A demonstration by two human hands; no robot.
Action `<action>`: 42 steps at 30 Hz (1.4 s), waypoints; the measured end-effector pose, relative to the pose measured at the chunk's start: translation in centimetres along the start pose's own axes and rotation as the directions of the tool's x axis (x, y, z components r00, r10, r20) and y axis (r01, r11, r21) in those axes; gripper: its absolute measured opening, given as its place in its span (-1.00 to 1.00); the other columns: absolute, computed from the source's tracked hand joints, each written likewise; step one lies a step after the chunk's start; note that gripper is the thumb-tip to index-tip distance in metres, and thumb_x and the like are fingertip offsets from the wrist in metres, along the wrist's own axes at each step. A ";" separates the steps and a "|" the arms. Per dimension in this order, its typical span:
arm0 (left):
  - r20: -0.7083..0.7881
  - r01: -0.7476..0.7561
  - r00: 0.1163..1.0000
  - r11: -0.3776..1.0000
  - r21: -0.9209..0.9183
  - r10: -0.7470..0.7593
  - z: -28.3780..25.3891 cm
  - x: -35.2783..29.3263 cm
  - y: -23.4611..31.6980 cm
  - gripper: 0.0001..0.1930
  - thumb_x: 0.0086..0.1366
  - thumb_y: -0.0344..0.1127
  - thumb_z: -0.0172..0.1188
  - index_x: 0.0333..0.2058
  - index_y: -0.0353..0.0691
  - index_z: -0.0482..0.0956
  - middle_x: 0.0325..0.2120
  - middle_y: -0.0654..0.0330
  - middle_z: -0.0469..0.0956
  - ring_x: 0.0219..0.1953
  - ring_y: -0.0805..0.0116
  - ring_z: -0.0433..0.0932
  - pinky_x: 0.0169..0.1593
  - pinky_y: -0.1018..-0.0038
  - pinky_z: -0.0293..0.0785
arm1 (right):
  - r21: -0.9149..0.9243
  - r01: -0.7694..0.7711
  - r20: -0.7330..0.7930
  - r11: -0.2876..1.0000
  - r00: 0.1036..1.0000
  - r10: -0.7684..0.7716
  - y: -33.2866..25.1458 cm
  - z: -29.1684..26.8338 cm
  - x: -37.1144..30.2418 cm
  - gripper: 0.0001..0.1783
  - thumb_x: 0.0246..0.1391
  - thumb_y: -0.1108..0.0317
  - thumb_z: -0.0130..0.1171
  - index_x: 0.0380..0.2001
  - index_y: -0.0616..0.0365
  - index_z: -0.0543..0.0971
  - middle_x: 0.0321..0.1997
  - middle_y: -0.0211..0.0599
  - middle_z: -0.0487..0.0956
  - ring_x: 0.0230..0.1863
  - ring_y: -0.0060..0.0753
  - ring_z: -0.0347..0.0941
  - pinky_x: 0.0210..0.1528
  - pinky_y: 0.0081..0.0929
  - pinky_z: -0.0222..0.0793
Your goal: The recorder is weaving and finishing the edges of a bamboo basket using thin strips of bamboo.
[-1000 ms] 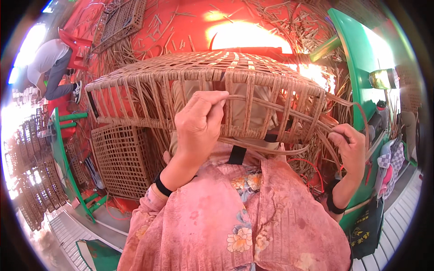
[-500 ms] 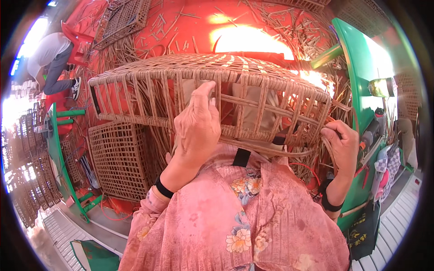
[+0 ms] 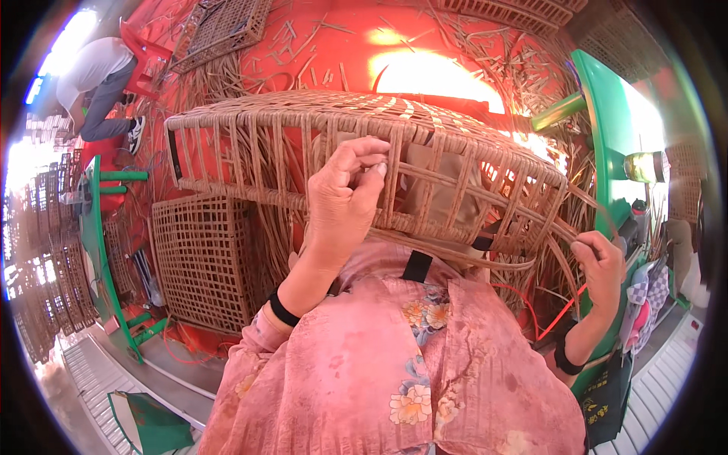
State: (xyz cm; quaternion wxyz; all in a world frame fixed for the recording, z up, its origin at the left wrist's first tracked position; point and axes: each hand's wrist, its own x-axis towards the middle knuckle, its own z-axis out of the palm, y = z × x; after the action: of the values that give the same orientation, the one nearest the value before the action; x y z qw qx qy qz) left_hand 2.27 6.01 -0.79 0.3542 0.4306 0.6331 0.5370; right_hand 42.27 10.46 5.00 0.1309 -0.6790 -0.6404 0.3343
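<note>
A brown woven basket point(image 3: 303, 114) lies on its side across my lap, its open-slatted side wall facing me. A flat brown weaving strand point(image 3: 455, 182) runs between the wall's uprights and out past the right end. My right hand point(image 3: 603, 269) pinches this strand beyond the basket's right corner. My left hand point(image 3: 349, 186) is in front of the slats near the middle, fingers curled and thumb close to them, by an upright. Whether anything lies between those fingertips cannot be made out. Another loose strand loops along the basket's lower edge.
A second lattice basket point(image 3: 199, 262) stands at left, another point(image 3: 224, 30) at the upper left. Cut strips litter the red floor point(image 3: 326, 57). Green benches point(image 3: 618, 136) stand on both sides. A bent-over person point(image 3: 98, 76) is at a red chair at far left.
My right hand has moved outward to the right with the strand, which is straighter. My left hand's extended finger has curled, and the hand has shifted slightly right. The whole view has shifted a little.
</note>
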 end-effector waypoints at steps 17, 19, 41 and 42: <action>-0.010 -0.471 0.764 0.568 0.675 0.645 -2.3 0.7 -1.9 -0.68 0.20 -0.60 0.38 -0.08 -0.13 0.76 -0.29 0.18 0.56 -0.33 0.22 0.60 -0.29 0.36 0.57 | 0.030 0.180 -0.028 0.983 0.983 -0.179 0.9 0.8 0.4 -0.78 0.16 0.44 0.41 -0.30 0.39 0.59 -0.45 -0.39 0.52 -0.36 -0.58 0.37 -0.27 -0.54 0.32; -0.049 -0.404 0.808 0.613 0.679 0.587 -2.4 0.4 -1.8 -0.68 0.19 -0.57 0.41 -0.09 -0.09 0.78 -0.31 0.19 0.51 -0.33 0.24 0.59 -0.32 0.35 0.55 | 0.033 0.138 -0.024 0.990 0.990 -0.138 0.9 1.2 0.5 -0.78 0.16 0.44 0.41 -0.31 0.40 0.59 -0.45 -0.39 0.53 -0.37 -0.57 0.38 -0.27 -0.53 0.33; 0.048 -0.315 0.900 0.572 0.757 0.433 -4.8 1.0 0.0 -0.53 0.27 -0.55 0.21 0.16 -0.17 0.42 -0.07 -0.03 0.65 -0.20 -0.06 0.70 -0.21 0.16 0.60 | -0.013 0.334 -0.080 0.943 0.939 -0.333 -1.0 3.7 0.6 -0.89 0.20 0.53 0.30 -0.33 0.40 0.59 -0.42 -0.31 0.56 -0.40 -0.51 0.43 -0.27 -0.52 0.35; 0.058 -0.316 0.905 0.576 0.754 0.421 -4.9 1.1 0.1 -0.54 0.27 -0.56 0.22 0.14 -0.18 0.44 -0.08 -0.01 0.66 -0.17 -0.02 0.70 -0.18 0.20 0.61 | -0.014 0.321 -0.080 0.947 0.944 -0.321 -0.8 3.3 0.5 -0.88 0.20 0.52 0.30 -0.33 0.39 0.59 -0.42 -0.31 0.55 -0.39 -0.51 0.42 -0.27 -0.52 0.35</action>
State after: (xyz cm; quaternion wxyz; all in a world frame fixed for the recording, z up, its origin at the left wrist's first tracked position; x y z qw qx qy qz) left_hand -2.63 5.20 0.17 -0.0155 0.6241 0.7141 0.3166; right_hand 39.58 10.23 2.83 0.2092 -0.5787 -0.7367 0.2803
